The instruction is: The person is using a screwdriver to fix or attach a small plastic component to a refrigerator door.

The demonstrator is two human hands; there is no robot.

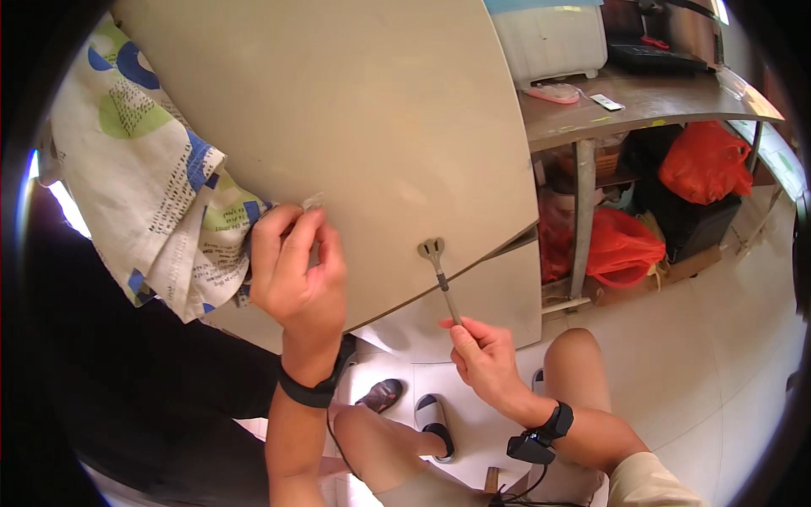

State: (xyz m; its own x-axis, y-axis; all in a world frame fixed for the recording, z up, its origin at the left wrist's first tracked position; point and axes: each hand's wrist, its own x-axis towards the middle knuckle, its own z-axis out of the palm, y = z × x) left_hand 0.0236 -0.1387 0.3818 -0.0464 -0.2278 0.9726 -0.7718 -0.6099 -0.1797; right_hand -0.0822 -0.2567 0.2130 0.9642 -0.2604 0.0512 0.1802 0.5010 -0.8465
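In my right hand is the handle of a slim metal tool with a rounded, slotted head, fork-like in outline. Its head rests on or just over the beige tabletop, near the front edge. My left hand is raised over the table's front left, fingers curled and pressed together. A small translucent scrap shows at its fingertips; I cannot tell how much of it is inside the grip. Against that hand's left side lies a crumpled cloth, white with blue and green print.
On the right, a side table holds a white plastic box, with a pink item in front. Red plastic bags are stored underneath. Black fabric fills the lower left. Both wrists wear black straps with cables below.
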